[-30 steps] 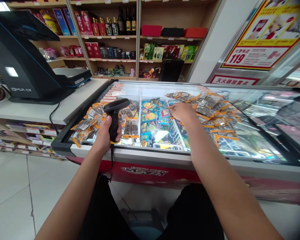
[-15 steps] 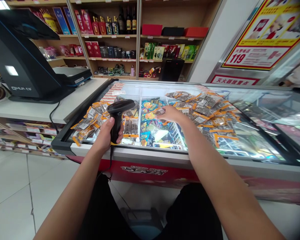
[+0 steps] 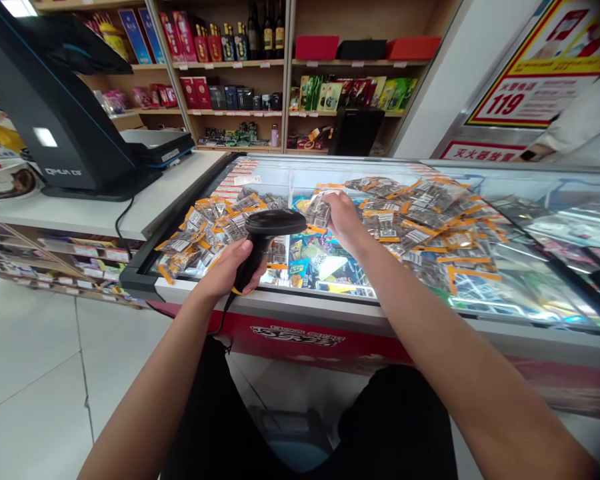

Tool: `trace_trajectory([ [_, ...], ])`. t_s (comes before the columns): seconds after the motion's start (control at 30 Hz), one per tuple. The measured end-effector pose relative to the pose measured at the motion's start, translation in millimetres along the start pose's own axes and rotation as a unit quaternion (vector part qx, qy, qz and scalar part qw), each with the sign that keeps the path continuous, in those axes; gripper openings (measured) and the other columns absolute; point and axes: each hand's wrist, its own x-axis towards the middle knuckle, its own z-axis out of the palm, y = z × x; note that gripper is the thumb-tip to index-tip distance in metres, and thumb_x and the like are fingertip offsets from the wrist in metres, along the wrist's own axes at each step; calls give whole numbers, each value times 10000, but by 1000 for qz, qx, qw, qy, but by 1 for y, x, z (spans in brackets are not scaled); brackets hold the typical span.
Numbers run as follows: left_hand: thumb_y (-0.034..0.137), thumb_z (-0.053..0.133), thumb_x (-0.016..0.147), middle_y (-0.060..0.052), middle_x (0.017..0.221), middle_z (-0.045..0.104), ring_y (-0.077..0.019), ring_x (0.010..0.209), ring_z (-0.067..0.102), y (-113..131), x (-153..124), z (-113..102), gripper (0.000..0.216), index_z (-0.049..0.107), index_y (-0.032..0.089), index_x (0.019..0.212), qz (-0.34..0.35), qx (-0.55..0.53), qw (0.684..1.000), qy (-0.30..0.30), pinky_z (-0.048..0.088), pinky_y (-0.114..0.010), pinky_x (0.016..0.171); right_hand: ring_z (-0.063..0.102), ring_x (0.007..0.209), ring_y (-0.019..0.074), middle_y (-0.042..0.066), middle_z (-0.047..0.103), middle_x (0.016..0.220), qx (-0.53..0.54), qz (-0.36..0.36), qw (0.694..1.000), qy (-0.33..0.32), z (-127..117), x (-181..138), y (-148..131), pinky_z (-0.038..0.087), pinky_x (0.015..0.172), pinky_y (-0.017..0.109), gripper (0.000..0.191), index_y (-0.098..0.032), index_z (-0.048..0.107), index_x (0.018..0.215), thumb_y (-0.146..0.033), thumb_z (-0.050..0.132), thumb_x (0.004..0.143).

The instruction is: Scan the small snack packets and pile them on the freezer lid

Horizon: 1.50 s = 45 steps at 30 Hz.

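My left hand (image 3: 229,268) is wrapped round the grip of a black barcode scanner (image 3: 267,233), whose head points right over the glass lid of a chest freezer (image 3: 330,303). My right hand (image 3: 341,219) pinches a small clear snack packet with an orange edge (image 3: 319,208), lifted just in front of the scanner head. Several more such packets lie in a heap to the right (image 3: 420,213) and in a smaller pile to the left (image 3: 200,230) on the glass.
A black till screen (image 3: 55,113) stands on the white counter (image 3: 105,213) at left, its cable hanging down. Shelves of bottles and boxes (image 3: 260,67) fill the back wall. Another person's sleeve and wrist (image 3: 570,130) show at the far right. White tiled floor lies below left.
My right hand picked a packet from the right heap and carried it left to the scanner. The scanner head tilted right toward it. The view shifted slightly, and a sleeve appeared at right.
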Motion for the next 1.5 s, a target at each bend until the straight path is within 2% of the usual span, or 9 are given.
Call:
trace_trajectory([
  [0.1, 810, 701, 963, 63, 623, 569, -98, 347, 461, 0, 1, 0, 662, 629, 185, 1169, 3, -2, 1000, -1, 346, -224, 363, 747, 988, 228, 29, 731, 1046, 90, 56, 994, 12, 9, -9, -11, 653, 862, 353, 160, -285, 512, 1106, -356, 569, 974],
  [0.23, 821, 700, 959, 62, 618, 558, -100, 351, 464, 0, 2, 1, 664, 617, 185, 1131, -19, 2, 1000, -10, 343, -221, 363, 757, 1019, 231, 40, 759, 1115, 92, 72, 993, 11, 10, -15, -18, 655, 874, 355, 176, -287, 534, 1157, -335, 555, 989],
  [0.6, 822, 727, 941, 63, 632, 577, -93, 364, 470, -1, 3, 0, 650, 598, 201, 1085, -5, 3, 1000, 27, 342, -216, 376, 751, 1128, 241, 75, 766, 1251, 57, 33, 998, -19, 8, -12, -10, 650, 920, 360, 379, -262, 621, 1241, -566, 669, 1020],
  [0.77, 818, 766, 904, 61, 616, 570, -82, 358, 448, 3, 5, 5, 641, 563, 214, 972, 15, -4, 997, 79, 329, -208, 369, 573, 1481, 427, 209, 722, 1437, -231, -27, 971, -62, 1, -14, -4, 480, 1236, 560, 611, -206, 742, 1343, -710, 741, 997],
  [0.87, 814, 778, 893, 65, 614, 566, -82, 360, 438, 3, 6, 5, 651, 595, 205, 1032, 16, -9, 997, 81, 322, -207, 365, 404, 1616, 506, 296, 572, 1625, -425, 7, 905, 27, -22, -9, 3, 329, 1317, 666, 630, -128, 705, 1466, -608, 685, 1057],
  [1.0, 814, 773, 899, 57, 617, 571, -78, 363, 436, 1, 5, 4, 651, 616, 196, 1033, 7, -8, 996, 84, 326, -208, 368, 342, 1621, 602, 337, 475, 1685, -501, 102, 849, 135, -67, 3, 20, 251, 1265, 828, 643, -105, 724, 1422, -534, 816, 952],
  [1.17, 828, 759, 905, 53, 622, 574, -82, 366, 446, 0, 5, 3, 650, 602, 206, 1009, 9, -5, 997, 79, 335, -214, 367, 470, 1548, 564, 267, 545, 1612, -479, 120, 865, 87, -87, 8, 23, 358, 1244, 760, 542, -197, 776, 1362, -344, 922, 861],
  [1.33, 793, 767, 923, 51, 631, 577, -84, 381, 468, 2, 4, 4, 613, 568, 214, 956, 15, 1, 997, 78, 347, -213, 378, 607, 1445, 493, 306, 447, 1663, -436, 66, 895, 73, -73, 2, 11, 479, 1218, 602, 951, -170, 541, 1707, -215, 923, 836],
  [1.5, 815, 774, 905, 52, 625, 569, -82, 379, 463, 2, 4, 5, 637, 567, 214, 943, 11, 3, 997, 82, 344, -215, 379, 680, 1333, 415, 253, 681, 1456, -366, 36, 929, 39, -66, 4, 6, 558, 1153, 530, 1061, -93, 460, 1741, -222, 931, 800],
])
